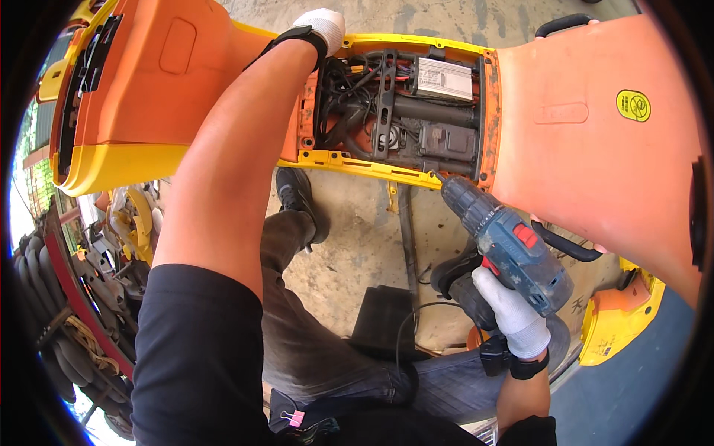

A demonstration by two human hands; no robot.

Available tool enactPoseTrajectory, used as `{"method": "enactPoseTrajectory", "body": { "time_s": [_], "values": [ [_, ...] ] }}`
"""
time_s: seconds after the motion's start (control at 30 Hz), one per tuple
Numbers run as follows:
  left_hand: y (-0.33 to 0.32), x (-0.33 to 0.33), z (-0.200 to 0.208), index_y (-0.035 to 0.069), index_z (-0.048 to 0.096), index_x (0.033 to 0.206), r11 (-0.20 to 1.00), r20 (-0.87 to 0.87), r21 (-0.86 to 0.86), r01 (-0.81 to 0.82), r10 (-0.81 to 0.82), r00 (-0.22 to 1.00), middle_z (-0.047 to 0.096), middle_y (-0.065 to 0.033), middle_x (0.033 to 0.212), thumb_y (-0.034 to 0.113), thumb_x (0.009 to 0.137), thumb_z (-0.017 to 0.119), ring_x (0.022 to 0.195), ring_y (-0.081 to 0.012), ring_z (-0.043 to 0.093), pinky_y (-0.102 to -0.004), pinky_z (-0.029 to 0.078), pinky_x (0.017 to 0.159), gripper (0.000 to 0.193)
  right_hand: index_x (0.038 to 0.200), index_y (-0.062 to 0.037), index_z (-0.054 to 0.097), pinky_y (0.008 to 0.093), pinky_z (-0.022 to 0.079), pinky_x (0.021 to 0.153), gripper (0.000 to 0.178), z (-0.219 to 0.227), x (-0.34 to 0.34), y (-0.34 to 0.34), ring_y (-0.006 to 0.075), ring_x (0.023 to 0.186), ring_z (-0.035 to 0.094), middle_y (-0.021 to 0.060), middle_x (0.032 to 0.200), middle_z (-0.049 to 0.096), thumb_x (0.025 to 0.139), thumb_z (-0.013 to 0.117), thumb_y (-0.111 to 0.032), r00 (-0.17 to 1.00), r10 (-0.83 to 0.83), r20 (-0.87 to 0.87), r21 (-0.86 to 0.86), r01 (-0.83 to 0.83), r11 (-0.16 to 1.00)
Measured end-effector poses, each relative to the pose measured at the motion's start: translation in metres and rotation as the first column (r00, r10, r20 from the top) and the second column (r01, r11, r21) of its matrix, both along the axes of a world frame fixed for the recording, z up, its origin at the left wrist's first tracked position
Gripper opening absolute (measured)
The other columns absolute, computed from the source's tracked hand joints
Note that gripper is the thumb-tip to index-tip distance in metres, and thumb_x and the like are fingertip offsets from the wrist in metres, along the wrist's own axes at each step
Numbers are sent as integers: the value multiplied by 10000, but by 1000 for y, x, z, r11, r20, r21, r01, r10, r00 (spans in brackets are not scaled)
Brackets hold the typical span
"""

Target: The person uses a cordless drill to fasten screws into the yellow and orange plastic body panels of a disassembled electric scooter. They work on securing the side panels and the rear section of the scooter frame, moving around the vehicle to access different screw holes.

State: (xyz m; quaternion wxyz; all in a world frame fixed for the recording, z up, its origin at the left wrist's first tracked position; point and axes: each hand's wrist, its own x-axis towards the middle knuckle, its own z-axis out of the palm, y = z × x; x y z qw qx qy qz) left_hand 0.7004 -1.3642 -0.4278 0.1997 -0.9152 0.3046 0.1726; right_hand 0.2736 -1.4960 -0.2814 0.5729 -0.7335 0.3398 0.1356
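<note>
My right hand (513, 316), in a white glove, is wrapped round the grip of a blue cordless drill (517, 253). The drill points up and left, and its bit ends at the near yellow rim (372, 167) of an orange-and-yellow vehicle body (216, 82); whether it touches a screw I cannot tell. My left arm reaches across the body. At the far rim, my gloved left hand (325, 28) looks curled, with its fingertips hidden. Between the hands lies an open bay with black cables, a metal bracket (385, 104), a silver box (444, 79) and a dark box (448, 141).
An orange panel (587, 111) with black handles (569, 245) covers the right side. A yellow-and-orange panel (621, 316) lies at the lower right. Loose parts (130, 223) and black curved pieces (44, 297) pile up at left. My legs straddle a black box (383, 320) on the concrete floor.
</note>
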Motion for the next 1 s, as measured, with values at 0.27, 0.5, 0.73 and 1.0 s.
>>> {"method": "enactPoseTrajectory", "body": {
  "time_s": [0.27, 0.5, 0.73, 1.0],
  "values": [
    [1, -18, 20, -3, 739, 933, 981, -26, -168, -94, 91, 995, 716, -228, 896, 188, 853, 605, 850, -343, 716, -392, 573, 774, 247, 1121, -55, 647, 317, 508, 798, 245, 6, 4, -1, 136, 885, 622, 32, 989, 671, 906, 705, -159, 996, -69, -55, 42, 71, 997],
    [25, -115, 99, -8, 644, 888, 664, -365, -746, -60, -331, 870, 659, -218, 849, 162, 879, 600, 833, -386, 649, -430, 529, 779, 176, 1109, -17, 634, 296, 511, 770, 263, 8, 0, -3, 137, 822, 623, 39, 909, 652, 859, 691, -70, 992, -123, -6, 118, 123, 985],
    [67, -175, 169, -4, 625, 892, 655, -904, -341, -675, -31, 426, 578, 1, 673, 156, 980, 575, 581, -68, 559, -234, 477, 534, 190, 1125, 28, 592, 295, 518, 725, 283, 10, -5, 3, 138, 733, 621, 45, 806, 633, 855, 656, -25, 982, -82, 169, 241, 39, 970],
    [83, -227, 184, 31, 571, 916, 257, -966, -257, -932, -87, 242, 543, 22, 692, 205, 960, 660, 512, -31, 460, -192, 376, 454, 200, 1108, 15, 625, 302, 528, 758, 283, 21, -15, 15, 137, 783, 636, 45, 877, 664, 834, 687, -19, 969, -147, 199, 364, 66, 929]
  ]
}}
